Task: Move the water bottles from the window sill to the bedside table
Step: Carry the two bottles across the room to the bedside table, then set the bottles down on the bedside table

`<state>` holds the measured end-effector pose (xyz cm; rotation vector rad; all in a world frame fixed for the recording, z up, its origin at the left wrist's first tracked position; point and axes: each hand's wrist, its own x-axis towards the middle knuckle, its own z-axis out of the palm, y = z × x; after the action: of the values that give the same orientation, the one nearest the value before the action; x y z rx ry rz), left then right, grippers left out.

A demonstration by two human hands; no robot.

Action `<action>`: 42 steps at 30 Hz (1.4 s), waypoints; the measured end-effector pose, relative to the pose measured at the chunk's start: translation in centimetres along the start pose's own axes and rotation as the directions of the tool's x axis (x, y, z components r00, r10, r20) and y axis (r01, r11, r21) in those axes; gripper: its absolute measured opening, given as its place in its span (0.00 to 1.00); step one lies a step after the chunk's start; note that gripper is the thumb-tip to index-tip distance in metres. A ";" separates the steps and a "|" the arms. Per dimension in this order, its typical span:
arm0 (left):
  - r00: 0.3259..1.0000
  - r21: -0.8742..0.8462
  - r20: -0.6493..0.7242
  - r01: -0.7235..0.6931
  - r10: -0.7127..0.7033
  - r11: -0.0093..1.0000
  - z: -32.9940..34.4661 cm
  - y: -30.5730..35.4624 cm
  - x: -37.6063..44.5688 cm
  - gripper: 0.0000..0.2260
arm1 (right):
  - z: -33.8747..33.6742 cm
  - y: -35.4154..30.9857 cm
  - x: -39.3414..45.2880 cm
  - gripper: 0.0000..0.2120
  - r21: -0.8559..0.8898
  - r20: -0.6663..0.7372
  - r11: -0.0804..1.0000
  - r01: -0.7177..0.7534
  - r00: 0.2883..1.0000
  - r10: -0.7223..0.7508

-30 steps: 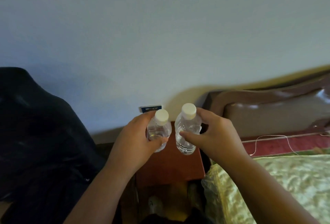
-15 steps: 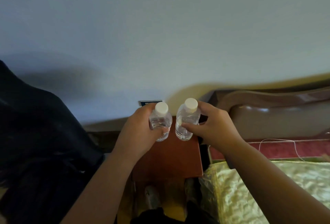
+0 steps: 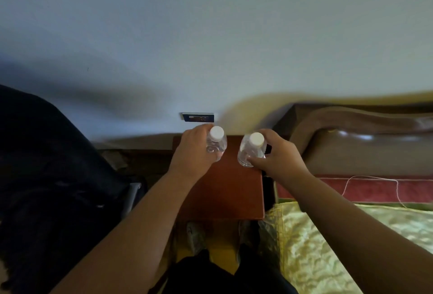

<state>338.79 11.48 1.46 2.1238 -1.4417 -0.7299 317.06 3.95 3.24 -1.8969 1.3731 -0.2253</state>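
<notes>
Two small clear water bottles with white caps are upright over the far end of the reddish-brown bedside table (image 3: pixel 225 195). My left hand (image 3: pixel 192 153) grips the left bottle (image 3: pixel 216 144) round its body. My right hand (image 3: pixel 278 156) grips the right bottle (image 3: pixel 250 152), thumb across its front. The bottles are a short gap apart. Their bases are at or just above the tabletop; I cannot tell whether they touch it.
A bed with a shiny green cover (image 3: pixel 328 246) and a brown padded headboard (image 3: pixel 365 143) lies to the right. A large dark mass (image 3: pixel 51 176) fills the left. A wall socket (image 3: pixel 198 117) sits above the table. A white cable (image 3: pixel 375 180) lies on the bed.
Both hands have lowered the bottles towards the far end of the tabletop and moved them a little apart. The view has tilted further down.
</notes>
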 end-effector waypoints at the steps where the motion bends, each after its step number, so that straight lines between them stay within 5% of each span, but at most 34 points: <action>1: 1.000 0.001 0.012 0.005 -0.005 1.000 0.8 -0.5 0.6 0.29 | 0.3 0.5 0.5 0.26 -0.007 0.006 1.000 -0.006 1.000 0.006; 11: 0.997 -0.018 0.055 0.054 -0.053 0.998 8.1 -3.7 5.5 0.23 | 4.4 4.8 6.2 0.27 -0.129 0.074 0.989 -0.069 0.994 0.079; 30: 0.996 0.059 0.081 0.035 -0.040 0.998 16.4 -6.8 10.8 0.18 | 10.4 10.1 13.4 0.07 -0.292 0.073 0.944 -0.153 0.981 0.181; 34: 0.991 0.040 0.114 0.072 -0.077 0.997 18.5 -7.2 11.4 0.18 | 11.3 11.5 14.3 0.12 -0.352 0.118 0.925 -0.141 0.974 0.193; 38: 0.982 -0.025 0.153 0.113 -0.108 0.993 20.2 -7.4 12.0 0.16 | 11.1 12.2 14.4 0.20 -0.160 0.127 0.958 -0.240 0.957 0.261; 42: 0.967 -0.084 0.181 0.195 -0.178 0.977 20.4 -6.9 12.7 0.21 | 10.5 12.8 15.0 0.24 -0.166 0.143 0.956 -0.240 0.954 0.264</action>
<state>334.02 0.23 -20.33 2.1822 -1.2695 -1.0594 319.43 -5.70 -16.76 -1.7883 1.5359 0.1601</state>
